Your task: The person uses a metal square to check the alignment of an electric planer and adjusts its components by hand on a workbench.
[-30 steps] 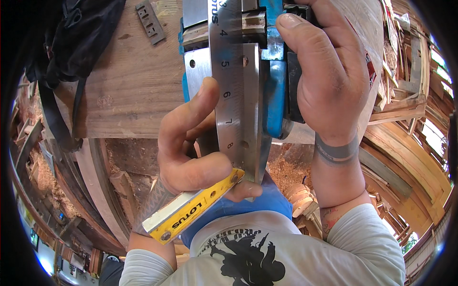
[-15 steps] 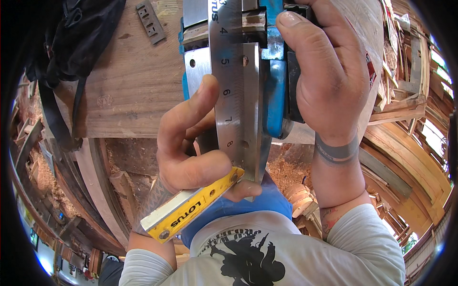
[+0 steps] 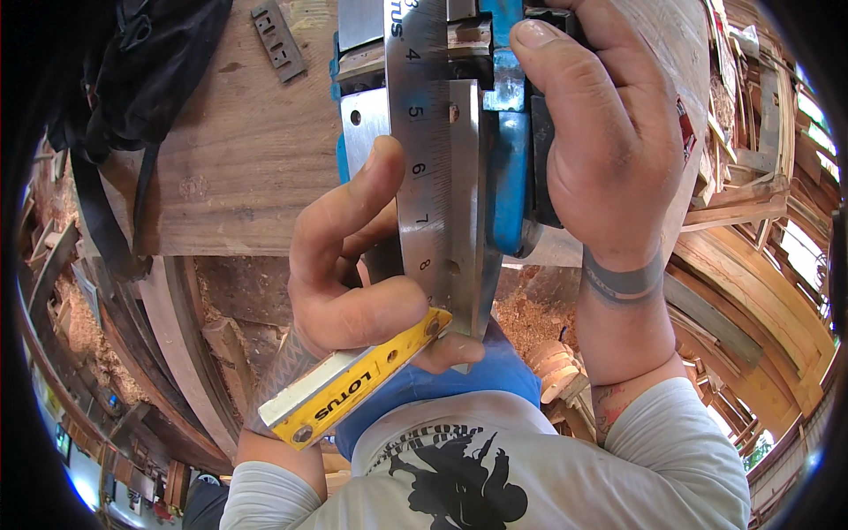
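My left hand [image 3: 327,283] is curled around a square with a yellow handle [image 3: 367,380] and a steel ruler blade [image 3: 422,194], which lies lengthwise over an upturned blue power planer [image 3: 508,177]. Its upper bent finger touches the blade's left edge. Under the ruler are the planer's metal sole [image 3: 464,177] and cutter head [image 3: 468,44]. My right hand [image 3: 614,141] grips the planer's right side, thumb by the cutter head, fingertips partly hidden. A loose slotted steel plate [image 3: 276,40] lies to the upper left.
The planer sits on a wooden bench [image 3: 221,194]; a black bag [image 3: 150,71] with straps lies on its left. Wood boards [image 3: 733,274], offcuts and shavings [image 3: 539,300] surround the bench below. My blue-clad lap is beneath the square's handle.
The square and my left hand have edged very slightly upward in the picture, toward the planer's far end. My right hand has shifted marginally left; otherwise little differs.
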Demonstrator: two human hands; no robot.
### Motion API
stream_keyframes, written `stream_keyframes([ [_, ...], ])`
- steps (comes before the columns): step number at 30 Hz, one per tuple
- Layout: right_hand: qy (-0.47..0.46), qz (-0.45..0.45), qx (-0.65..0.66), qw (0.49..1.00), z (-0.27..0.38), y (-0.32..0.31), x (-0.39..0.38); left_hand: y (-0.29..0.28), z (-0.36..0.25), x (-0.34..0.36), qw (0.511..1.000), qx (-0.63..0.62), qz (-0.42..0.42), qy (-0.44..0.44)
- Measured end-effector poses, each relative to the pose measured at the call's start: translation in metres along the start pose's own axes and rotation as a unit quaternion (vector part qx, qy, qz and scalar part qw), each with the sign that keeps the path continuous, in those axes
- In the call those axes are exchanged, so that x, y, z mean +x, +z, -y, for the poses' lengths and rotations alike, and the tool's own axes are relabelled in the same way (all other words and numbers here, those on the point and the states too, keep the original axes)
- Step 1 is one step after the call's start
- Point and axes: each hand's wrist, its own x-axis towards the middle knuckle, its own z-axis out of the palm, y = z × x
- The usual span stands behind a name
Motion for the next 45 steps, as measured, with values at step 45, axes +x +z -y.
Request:
stream_keyframes([
  [45,-0.13,0.038,-0.152,0.979,-0.002,-0.009,0.007,-0.141,-0.054,-0.028,0.774,0.609,0.161,-0.065],
])
